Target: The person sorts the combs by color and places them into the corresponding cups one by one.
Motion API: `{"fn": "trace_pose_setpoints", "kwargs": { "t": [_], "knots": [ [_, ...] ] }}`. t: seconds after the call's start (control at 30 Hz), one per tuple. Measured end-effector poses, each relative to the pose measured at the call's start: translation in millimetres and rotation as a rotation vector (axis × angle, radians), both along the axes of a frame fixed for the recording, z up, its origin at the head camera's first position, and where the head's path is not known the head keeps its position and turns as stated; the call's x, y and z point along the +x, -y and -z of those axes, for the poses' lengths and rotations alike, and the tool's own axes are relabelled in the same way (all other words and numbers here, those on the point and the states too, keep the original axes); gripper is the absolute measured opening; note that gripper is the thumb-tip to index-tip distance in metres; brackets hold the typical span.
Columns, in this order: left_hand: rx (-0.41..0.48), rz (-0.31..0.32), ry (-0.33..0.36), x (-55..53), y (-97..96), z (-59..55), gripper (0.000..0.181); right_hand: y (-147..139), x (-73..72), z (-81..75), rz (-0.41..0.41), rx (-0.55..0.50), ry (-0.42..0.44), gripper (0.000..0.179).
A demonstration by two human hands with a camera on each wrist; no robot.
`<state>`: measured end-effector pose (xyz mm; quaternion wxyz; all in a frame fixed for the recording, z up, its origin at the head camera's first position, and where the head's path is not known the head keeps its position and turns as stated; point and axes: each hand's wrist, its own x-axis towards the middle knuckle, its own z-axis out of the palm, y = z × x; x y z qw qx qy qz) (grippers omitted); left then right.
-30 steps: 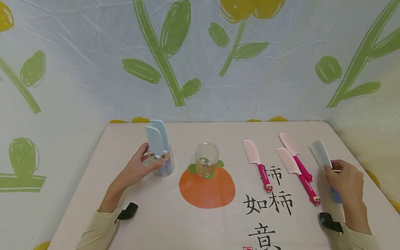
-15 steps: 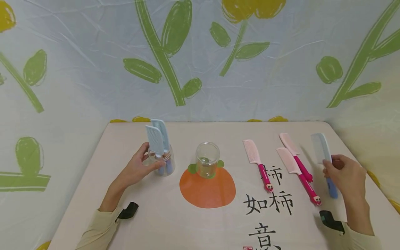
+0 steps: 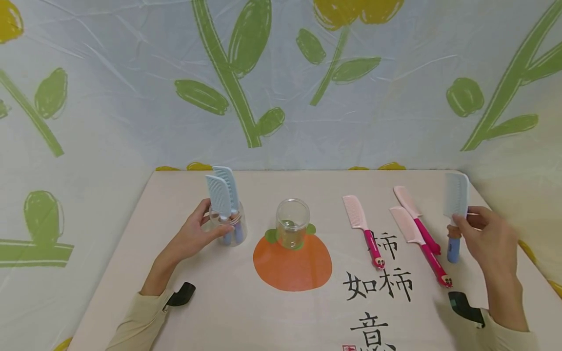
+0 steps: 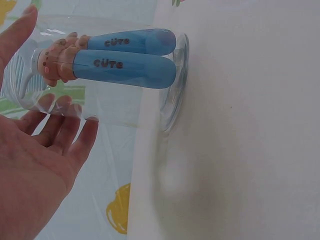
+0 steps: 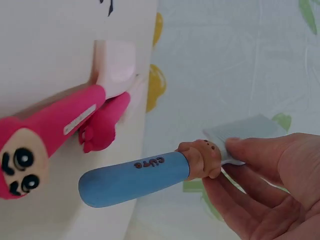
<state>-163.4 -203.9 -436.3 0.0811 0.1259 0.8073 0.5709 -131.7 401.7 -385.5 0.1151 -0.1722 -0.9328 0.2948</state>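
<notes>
On the left side of the table my left hand holds a clear plastic jar, thumb on one side and fingers on the other. Two blue combs stand in it, handles down; the left wrist view shows their blue handles marked "CUTE". At the far right my right hand pinches another blue comb at the base of its head, thumb against fingers. This comb is upright, its blue handle pointing down and raised over the table, with a small brown figure at the neck.
A second clear jar stands mid-table on a printed orange persimmon. Between it and my right hand lie three pink combs with magenta handles, one apart and two partly overlapping. A flower-printed curtain rises behind the table.
My right hand has lifted the blue comb from beside the pink combs and turned it upright, its head moving up and slightly right. The left hand and jar have stayed put.
</notes>
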Motion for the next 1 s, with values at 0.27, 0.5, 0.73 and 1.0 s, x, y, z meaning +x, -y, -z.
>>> {"fn": "trace_pose_setpoints", "kwargs": {
  "t": [0.27,0.5,0.73,1.0],
  "knots": [
    [-0.01,-0.007,-0.003,-0.6,-0.3,1.0,0.077,14.4,0.9,-10.0,-0.011,-0.045,-0.069,0.056],
    [0.001,-0.005,0.013,-0.2,0.3,2.3,0.077,26.9,2.3,-17.8,-0.009,-0.061,-0.109,0.054],
    [-0.003,-0.001,-0.007,-0.3,1.5,3.8,0.077,41.9,2.4,-27.3,-0.002,-0.09,-0.136,0.052],
    [-0.007,0.001,-0.019,-0.5,0.5,3.5,0.077,58.5,1.5,-36.7,-0.012,-0.11,-0.156,0.053]
  ]
}}
